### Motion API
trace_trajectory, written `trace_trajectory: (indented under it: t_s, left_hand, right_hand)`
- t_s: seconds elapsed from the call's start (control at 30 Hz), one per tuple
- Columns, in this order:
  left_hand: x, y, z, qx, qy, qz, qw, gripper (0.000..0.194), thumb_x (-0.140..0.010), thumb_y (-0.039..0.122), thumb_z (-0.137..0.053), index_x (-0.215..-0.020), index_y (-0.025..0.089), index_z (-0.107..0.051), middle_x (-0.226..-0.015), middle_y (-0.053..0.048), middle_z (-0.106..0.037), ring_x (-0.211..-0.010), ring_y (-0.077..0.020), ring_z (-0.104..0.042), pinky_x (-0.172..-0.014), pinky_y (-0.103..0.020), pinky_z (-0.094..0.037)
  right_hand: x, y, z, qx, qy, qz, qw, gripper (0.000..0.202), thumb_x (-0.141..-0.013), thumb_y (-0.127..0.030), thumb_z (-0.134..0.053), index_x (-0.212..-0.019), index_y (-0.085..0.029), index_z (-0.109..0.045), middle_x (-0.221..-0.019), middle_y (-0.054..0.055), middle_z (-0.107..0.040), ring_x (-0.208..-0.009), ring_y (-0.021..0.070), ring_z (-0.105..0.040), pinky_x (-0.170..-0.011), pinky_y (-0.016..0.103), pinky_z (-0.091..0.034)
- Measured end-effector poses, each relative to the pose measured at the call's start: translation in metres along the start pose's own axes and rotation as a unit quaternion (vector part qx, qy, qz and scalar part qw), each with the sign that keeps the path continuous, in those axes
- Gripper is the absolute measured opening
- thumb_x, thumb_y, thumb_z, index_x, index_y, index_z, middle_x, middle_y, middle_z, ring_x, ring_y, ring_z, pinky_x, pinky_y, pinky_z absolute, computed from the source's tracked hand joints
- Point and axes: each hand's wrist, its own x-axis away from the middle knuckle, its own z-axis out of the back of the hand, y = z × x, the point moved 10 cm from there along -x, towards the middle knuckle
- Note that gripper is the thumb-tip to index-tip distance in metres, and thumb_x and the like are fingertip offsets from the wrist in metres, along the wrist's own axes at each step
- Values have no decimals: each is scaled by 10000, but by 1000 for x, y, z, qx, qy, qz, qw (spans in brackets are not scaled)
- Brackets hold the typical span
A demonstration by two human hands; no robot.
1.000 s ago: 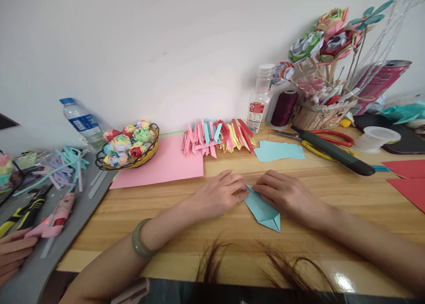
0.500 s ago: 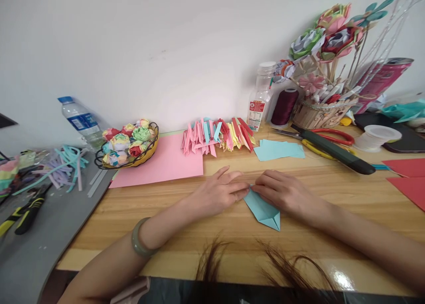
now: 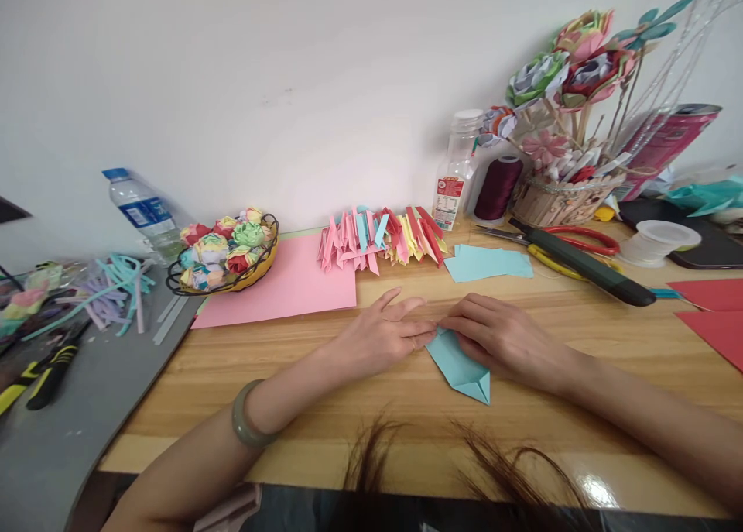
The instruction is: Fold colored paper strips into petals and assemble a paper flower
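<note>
A light-blue folded paper lies on the wooden table, with its near end creased into a point. My right hand covers its upper right side, fingers curled together and pressing on the far corner. From the other side, my left hand reaches in with some fingers stretched and spread. Its lower fingertips touch the paper's far left corner, close to the right fingertips. The far corner itself is mostly hidden under the fingers.
Light-blue paper strips lie beyond my right hand, near a green-handled cutter and scissors. Folded paper pieces stand in a row on pink paper. A basket of paper flowers sits left.
My right hand's fingers have shifted slightly at the paper's far corner, and the knuckles sit a little higher. The left hand and the paper stay nearly in place.
</note>
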Motion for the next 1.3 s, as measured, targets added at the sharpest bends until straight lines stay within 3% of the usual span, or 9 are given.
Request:
trace_trajectory:
  t_s: [0.33,0.47,0.57,0.7,0.87,1.0,1.2,1.3]
  left_hand:
    - [3,1,-3,15,-16,-2,1000,287,-892,173,-395,-1126,215,-556,-1161,-16,-598,-1199,-212,-392,-1013,-483,-267]
    - [6,-2,6,3,19,27,999,255,-844,143,-448,-1056,168,-588,-1072,-43,-634,-1165,-219,-418,-1028,-487,-241]
    - [8,-6,13,-15,44,57,997,170,-846,163,-460,-866,156,-629,-910,-44,-652,-1093,-208,-467,-1012,-468,-267]
    - [6,-8,18,-20,69,71,995,210,-856,185,-463,-710,158,-612,-798,-22,-635,-993,-180,-500,-963,-416,-334]
    - [4,-10,24,-14,90,67,994,206,-850,220,-486,-715,155,-627,-760,-15,-628,-925,-168,-515,-916,-369,-374]
    - [4,-8,23,0,87,49,995,221,-855,295,-484,-745,169,-628,-768,-13,-629,-903,-149,-527,-938,-366,-359]
    - [4,0,15,-24,78,11,997,197,-867,170,-444,-730,170,-586,-727,15,-622,-911,-117,-553,-1001,-383,-294]
    - [3,-3,14,0,76,36,996,214,-865,163,-428,-716,166,-581,-759,6,-634,-934,-128,-551,-994,-383,-298]
  right_hand:
    - [4,6,8,-27,-74,25,997,310,-894,-190,-326,-988,-198,-621,-889,89,-602,-866,216,-502,-752,399,-406]
    - [11,28,23,-19,-39,-39,998,321,-878,-169,-325,-768,-195,-625,-804,77,-614,-781,205,-523,-677,366,-413]
    - [15,37,30,-22,-6,-74,997,249,-852,-178,-373,-807,-182,-618,-829,84,-610,-759,194,-542,-657,342,-434]
    - [13,30,21,-57,-18,-76,995,199,-838,-207,-425,-930,-181,-599,-918,88,-602,-827,193,-562,-715,335,-458]
    - [11,26,4,-60,-64,-78,993,208,-861,-213,-414,-954,-168,-594,-910,88,-611,-815,196,-575,-712,334,-465]
    - [11,27,6,-39,-62,-80,994,189,-867,-211,-404,-912,-169,-583,-835,76,-609,-744,187,-567,-656,314,-454]
    - [10,21,8,-55,-56,-61,995,199,-851,-179,-404,-818,-181,-600,-831,75,-597,-776,186,-555,-688,320,-446]
    - [11,25,4,-91,-76,-90,989,146,-798,-176,-471,-865,-184,-600,-880,76,-594,-785,184,-558,-696,322,-458]
